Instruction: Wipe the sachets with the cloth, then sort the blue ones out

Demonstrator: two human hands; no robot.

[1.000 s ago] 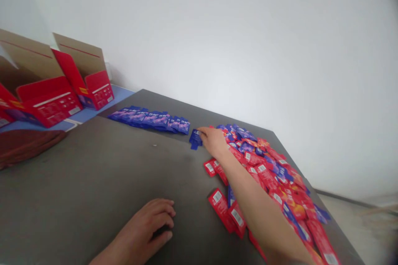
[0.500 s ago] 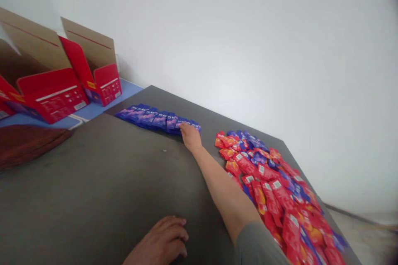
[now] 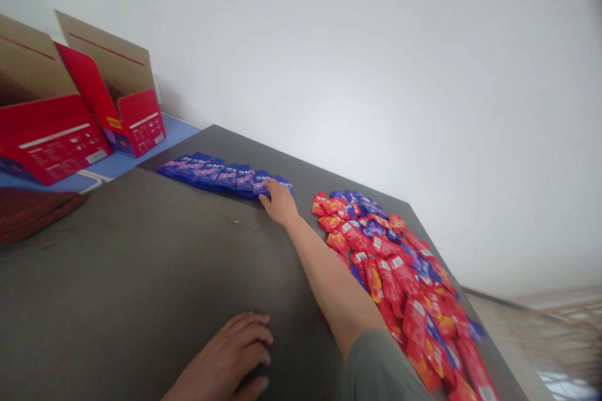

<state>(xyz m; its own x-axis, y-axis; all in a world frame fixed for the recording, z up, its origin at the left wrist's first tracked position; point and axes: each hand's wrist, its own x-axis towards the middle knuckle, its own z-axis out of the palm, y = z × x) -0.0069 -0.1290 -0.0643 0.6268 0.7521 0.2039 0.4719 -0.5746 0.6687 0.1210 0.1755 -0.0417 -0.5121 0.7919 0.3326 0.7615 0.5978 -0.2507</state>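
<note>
Blue-purple snack packets point(image 3: 227, 175) lie overlapped in a long row near the far side of the dark table. At the right end of that row, the fingertips of my right hand point(image 3: 279, 202) rest on the packets, thumb apart from the fingers and no packet lifted. My left hand point(image 3: 229, 354) hovers over or rests on the near part of the table, fingers loosely bent and apart, holding nothing. To the right of my right forearm is a loose heap of red packets point(image 3: 391, 285), with blue ones mixed in.
Open red cardboard boxes point(image 3: 47, 138) with raised brown flaps stand on a blue surface point(image 3: 113, 164) at the left. A dark red-brown item point(image 3: 35, 213) lies on the dark table's point(image 3: 155, 276) left edge. A white wall point(image 3: 357, 69) rises behind the table.
My right hand's thumb has spread away from its fingers at the row's right end. The whole view has shifted, so the things appear farther left. The row looks the same.
</note>
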